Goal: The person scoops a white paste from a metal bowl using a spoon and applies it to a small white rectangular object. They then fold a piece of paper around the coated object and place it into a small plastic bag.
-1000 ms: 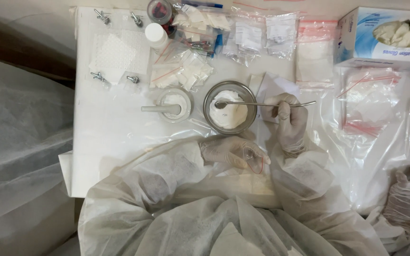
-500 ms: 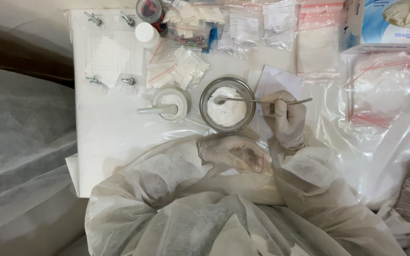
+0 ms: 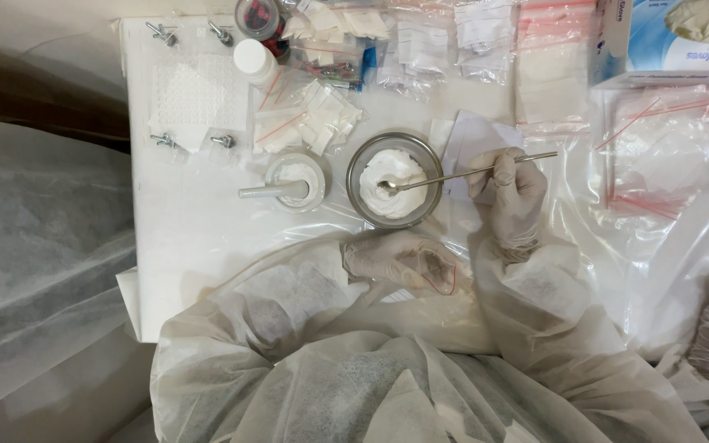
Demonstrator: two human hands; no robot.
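My right hand (image 3: pixel 512 190), in a pale glove, grips a long metal spoon (image 3: pixel 461 174) whose bowl rests in white powder inside a round metal dish (image 3: pixel 394 180) at the middle of the white table. My left hand (image 3: pixel 400 261), also gloved, lies just below the dish near my body and holds a small clear zip bag (image 3: pixel 436 279) with a red seal line. Both arms wear white disposable sleeves.
A white mortar with pestle (image 3: pixel 293 182) stands left of the dish. Several small zip bags (image 3: pixel 313 115) lie behind it, with a white-capped bottle (image 3: pixel 254 59), a perforated white plate with bolts (image 3: pixel 194 98), a glove box (image 3: pixel 674 41) and clear bags (image 3: pixel 658 156) at right.
The spoon's bowl has dipped lower into the powder in the dish. My left hand has stayed below the dish with the small bag.
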